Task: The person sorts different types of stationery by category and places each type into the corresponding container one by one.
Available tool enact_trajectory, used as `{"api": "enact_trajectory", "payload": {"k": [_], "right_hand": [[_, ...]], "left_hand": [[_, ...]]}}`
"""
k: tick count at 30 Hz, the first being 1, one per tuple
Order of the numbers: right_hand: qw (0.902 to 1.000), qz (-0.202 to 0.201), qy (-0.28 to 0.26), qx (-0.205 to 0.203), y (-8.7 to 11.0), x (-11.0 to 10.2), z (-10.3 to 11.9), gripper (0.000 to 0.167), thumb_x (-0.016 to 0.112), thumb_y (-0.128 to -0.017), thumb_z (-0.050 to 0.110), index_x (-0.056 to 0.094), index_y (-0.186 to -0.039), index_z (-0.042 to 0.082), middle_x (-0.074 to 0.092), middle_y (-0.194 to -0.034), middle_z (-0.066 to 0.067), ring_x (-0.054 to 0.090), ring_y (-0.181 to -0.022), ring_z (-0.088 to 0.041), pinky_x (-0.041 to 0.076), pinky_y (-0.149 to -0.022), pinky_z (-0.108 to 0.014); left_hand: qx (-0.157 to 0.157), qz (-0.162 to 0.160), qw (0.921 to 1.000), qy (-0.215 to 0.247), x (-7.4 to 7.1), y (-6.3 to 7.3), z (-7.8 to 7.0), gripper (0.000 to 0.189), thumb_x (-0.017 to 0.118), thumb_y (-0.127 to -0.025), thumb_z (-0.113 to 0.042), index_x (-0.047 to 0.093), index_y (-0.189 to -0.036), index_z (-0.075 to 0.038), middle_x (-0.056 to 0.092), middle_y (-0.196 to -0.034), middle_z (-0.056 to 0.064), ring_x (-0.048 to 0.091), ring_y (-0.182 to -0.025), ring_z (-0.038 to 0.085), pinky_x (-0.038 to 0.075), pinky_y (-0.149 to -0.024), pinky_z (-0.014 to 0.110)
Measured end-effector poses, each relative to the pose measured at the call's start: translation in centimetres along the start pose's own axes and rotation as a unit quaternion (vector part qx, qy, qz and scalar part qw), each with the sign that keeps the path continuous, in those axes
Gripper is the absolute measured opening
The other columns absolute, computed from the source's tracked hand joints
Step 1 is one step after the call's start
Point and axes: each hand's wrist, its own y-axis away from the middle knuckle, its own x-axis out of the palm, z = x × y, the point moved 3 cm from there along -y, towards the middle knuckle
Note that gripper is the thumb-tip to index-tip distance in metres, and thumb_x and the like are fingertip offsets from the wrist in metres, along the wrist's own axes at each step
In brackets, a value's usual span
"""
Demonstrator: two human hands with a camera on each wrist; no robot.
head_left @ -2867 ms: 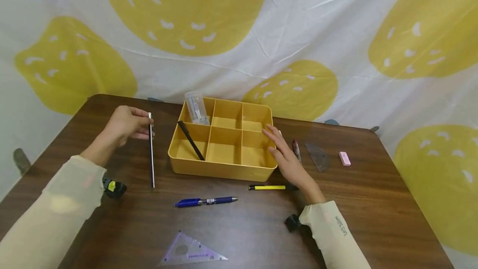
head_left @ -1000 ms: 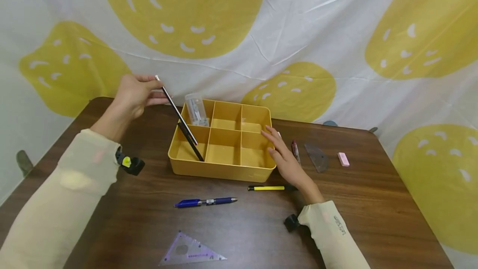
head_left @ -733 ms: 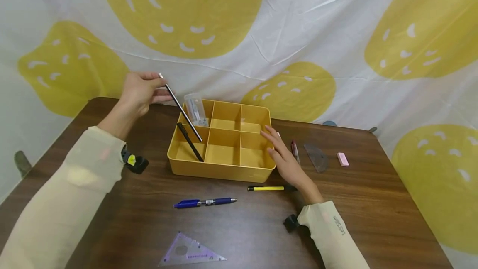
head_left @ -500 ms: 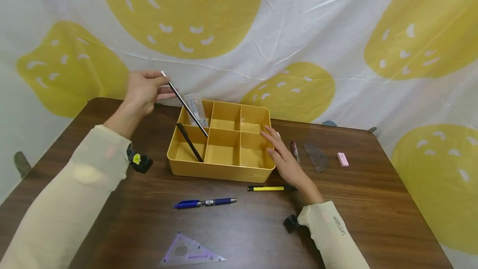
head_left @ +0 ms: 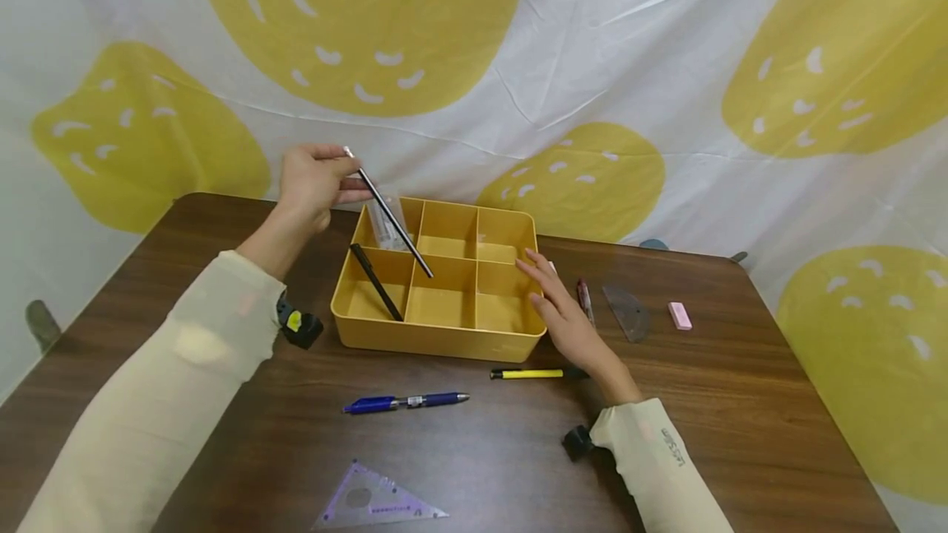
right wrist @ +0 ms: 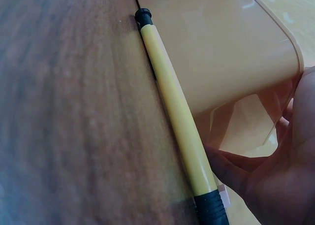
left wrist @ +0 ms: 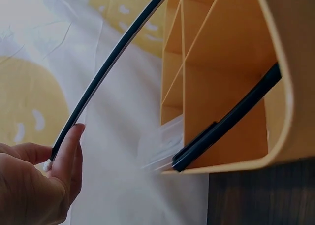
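My left hand (head_left: 314,186) pinches a slim black-and-white pencil (head_left: 388,214) near its white-tipped end, above the back left of a yellow divided box (head_left: 437,342). The pencil slants down to the right, its lower end over the front middle compartment. In the left wrist view, thumb and fingers hold the pencil (left wrist: 106,70) near its end. A black pen (head_left: 378,285) leans in the front left compartment; a clear plastic case (head_left: 385,224) stands in the back left one. My right hand (head_left: 566,315) rests on the box's right rim with extended fingers.
On the table lie a blue pen (head_left: 406,403), a yellow-barrelled pen (head_left: 533,373) beside the box's front, and a clear purple set square (head_left: 374,500). Farther right are a red pen (head_left: 585,301), a clear protractor (head_left: 628,312) and a pink eraser (head_left: 679,316). A lemon-print cloth hangs behind.
My left hand has lifted the pencil from the left of the box and carried it rightward, its lower end passing from the front left to the front middle compartment. My right hand has stayed put.
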Motion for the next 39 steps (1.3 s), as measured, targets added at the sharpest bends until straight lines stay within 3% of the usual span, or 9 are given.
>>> {"api": "enact_trajectory", "payload": {"k": [8,19,25,39], "right_hand": [[1.0000,0.003,0.000,-0.003,0.0,0.0,0.1,0.044,0.035,-0.103,0.003,0.030,-0.146,-0.006,0.009,-0.155,-0.023,-0.005,-0.143,-0.031,0.002,-0.109,-0.059],[1.0000,0.000,0.003,-0.001,0.0,0.0,0.2,0.045,0.033,-0.102,0.001,0.030,-0.147,-0.002,0.010,-0.156,-0.021,-0.005,-0.144,-0.028,0.001,-0.110,-0.057],[1.0000,0.000,0.004,-0.001,0.0,0.0,0.1,0.044,0.033,-0.102,0.001,0.030,-0.146,-0.003,0.011,-0.156,-0.021,-0.005,-0.144,-0.029,0.000,-0.110,-0.057],[1.0000,0.002,0.005,0.005,0.2,0.0,-0.1,0.044,0.033,-0.103,0.004,0.029,-0.147,-0.003,0.010,-0.157,-0.018,-0.006,-0.144,-0.027,0.001,-0.110,-0.058]], "left_hand": [[0.001,0.000,1.0000,-0.007,0.8,0.0,1.4,0.018,0.058,-0.090,0.009,0.049,-0.105,0.009,0.053,-0.087,0.014,0.063,-0.053,0.017,0.055,-0.056,0.031],[-0.007,0.006,0.9975,-0.069,1.9,0.5,2.8,0.023,0.056,-0.092,0.006,0.048,-0.112,0.011,0.053,-0.093,0.016,0.062,-0.055,0.017,0.055,-0.056,0.030],[-0.005,0.020,0.9946,-0.101,2.1,1.2,3.4,0.031,0.056,-0.093,0.003,0.045,-0.120,0.012,0.054,-0.095,0.017,0.063,-0.058,0.016,0.055,-0.062,0.031],[-0.027,0.038,0.9936,-0.103,2.3,2.0,4.9,0.030,0.052,-0.095,0.003,0.042,-0.121,0.011,0.051,-0.095,0.016,0.064,-0.060,0.019,0.055,-0.066,0.034]]}}
